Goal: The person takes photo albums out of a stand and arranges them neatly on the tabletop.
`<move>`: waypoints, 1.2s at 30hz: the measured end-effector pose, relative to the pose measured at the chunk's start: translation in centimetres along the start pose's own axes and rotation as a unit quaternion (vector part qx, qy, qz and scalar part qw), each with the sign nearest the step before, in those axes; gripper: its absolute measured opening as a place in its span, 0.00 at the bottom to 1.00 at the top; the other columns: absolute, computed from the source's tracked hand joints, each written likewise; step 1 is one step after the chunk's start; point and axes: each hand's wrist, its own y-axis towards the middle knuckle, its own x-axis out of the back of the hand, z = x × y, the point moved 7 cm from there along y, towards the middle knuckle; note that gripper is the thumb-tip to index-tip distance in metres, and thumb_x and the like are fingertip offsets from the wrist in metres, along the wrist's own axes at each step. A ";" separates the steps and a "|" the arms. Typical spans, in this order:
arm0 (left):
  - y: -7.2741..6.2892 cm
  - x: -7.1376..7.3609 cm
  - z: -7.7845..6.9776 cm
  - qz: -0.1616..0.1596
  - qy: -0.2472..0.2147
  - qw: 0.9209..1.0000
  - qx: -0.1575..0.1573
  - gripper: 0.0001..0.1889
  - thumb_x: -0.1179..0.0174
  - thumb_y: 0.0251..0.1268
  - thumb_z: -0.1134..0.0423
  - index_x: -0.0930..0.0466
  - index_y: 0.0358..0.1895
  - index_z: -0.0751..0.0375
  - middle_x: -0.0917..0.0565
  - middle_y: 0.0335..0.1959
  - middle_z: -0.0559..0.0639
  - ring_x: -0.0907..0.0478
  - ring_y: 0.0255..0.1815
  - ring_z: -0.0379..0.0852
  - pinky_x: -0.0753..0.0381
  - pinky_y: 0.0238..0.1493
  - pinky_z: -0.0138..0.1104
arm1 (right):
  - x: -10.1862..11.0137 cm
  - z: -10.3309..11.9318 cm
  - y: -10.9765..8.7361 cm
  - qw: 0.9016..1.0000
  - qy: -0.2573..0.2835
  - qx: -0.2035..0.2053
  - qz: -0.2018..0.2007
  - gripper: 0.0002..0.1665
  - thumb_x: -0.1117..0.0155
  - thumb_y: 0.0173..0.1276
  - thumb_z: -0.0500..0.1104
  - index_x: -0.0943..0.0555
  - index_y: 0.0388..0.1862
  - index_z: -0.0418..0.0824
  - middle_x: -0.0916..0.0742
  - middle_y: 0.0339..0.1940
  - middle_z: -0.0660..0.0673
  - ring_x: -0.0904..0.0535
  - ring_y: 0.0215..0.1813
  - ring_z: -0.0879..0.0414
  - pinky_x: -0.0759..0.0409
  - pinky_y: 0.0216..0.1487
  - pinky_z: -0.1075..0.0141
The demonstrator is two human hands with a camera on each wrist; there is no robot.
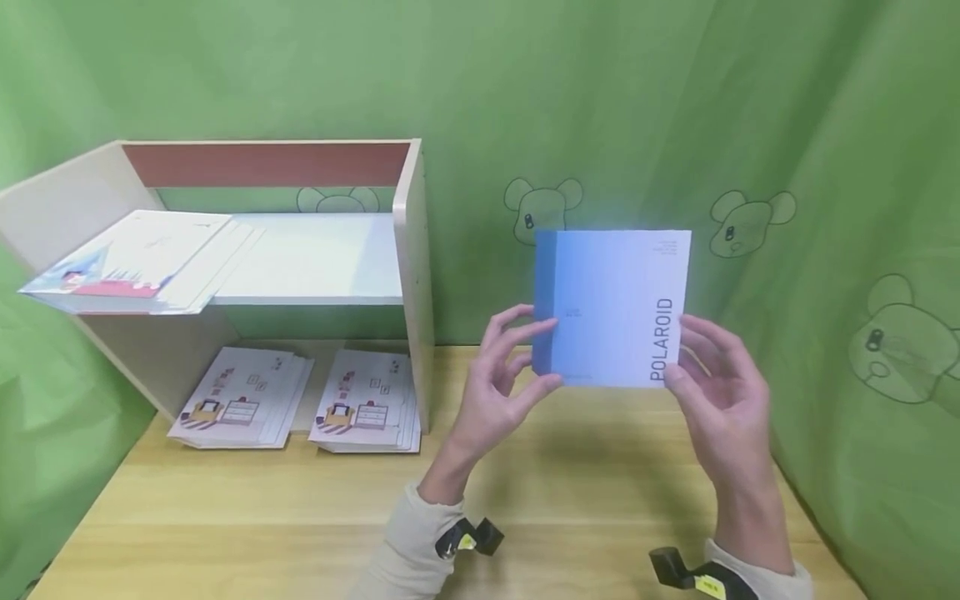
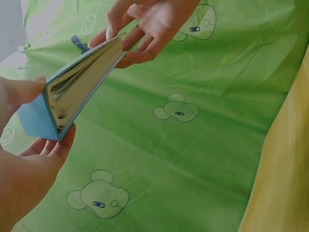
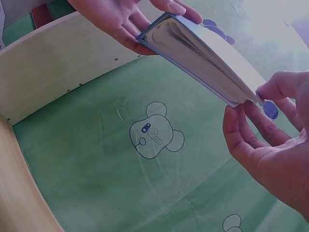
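A blue-to-white photo album [image 1: 611, 308] marked POLAROID is held up above the table, its cover facing the head camera. At the blue spine edge my left hand [image 1: 501, 375] grips it between thumb and fingers. My right hand [image 1: 723, 400] pinches the opposite, white edge near the lower corner. Seen from below in the left wrist view, the album [image 2: 87, 79] has thick cream pages between its covers, bulging near the spine. The right wrist view shows the same page block, with the right thumb and fingers at the narrow outer edge.
Left of the hands stands a wooden shelf [image 1: 414, 250] with two levels. Several illustrated booklets [image 1: 142, 258] overhang its upper level; two stacks of booklets [image 1: 232, 396] lie on the lower one. A green curtain [image 1: 465, 83] surrounds the wooden table [image 1: 300, 525].
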 end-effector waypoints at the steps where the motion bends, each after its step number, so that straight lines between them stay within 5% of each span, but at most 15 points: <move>1: 0.0 -0.1 0.1 -0.002 0.000 1.000 -0.001 0.29 0.35 0.59 0.82 0.27 0.66 0.75 0.38 0.73 0.58 0.26 0.65 0.54 0.18 0.63 0.52 | 0.1 0.0 0.0 1.000 0.003 0.002 0.000 0.34 0.51 0.66 0.14 0.34 0.72 0.23 0.23 0.66 0.28 0.23 0.66 0.41 0.20 0.65 0.60; 16: -0.4 -1.4 1.6 -0.025 0.003 1.000 -0.001 0.26 0.34 0.61 0.81 0.24 0.64 0.74 0.37 0.73 0.59 0.27 0.66 0.55 0.18 0.62 0.49 | 1.6 -0.4 -0.2 0.999 -0.030 -0.021 -0.002 0.33 0.48 0.69 0.18 0.33 0.73 0.27 0.22 0.66 0.34 0.24 0.67 0.45 0.22 0.66 0.63; 36: -0.7 -2.3 4.4 -0.038 0.008 0.998 0.040 0.26 0.34 0.63 0.77 0.24 0.66 0.67 0.37 0.76 0.55 0.31 0.72 0.53 0.20 0.64 0.52 | 3.5 -1.9 0.0 0.996 -0.060 -0.067 -0.020 0.32 0.44 0.73 0.24 0.32 0.75 0.34 0.23 0.69 0.36 0.24 0.68 0.48 0.22 0.65 0.66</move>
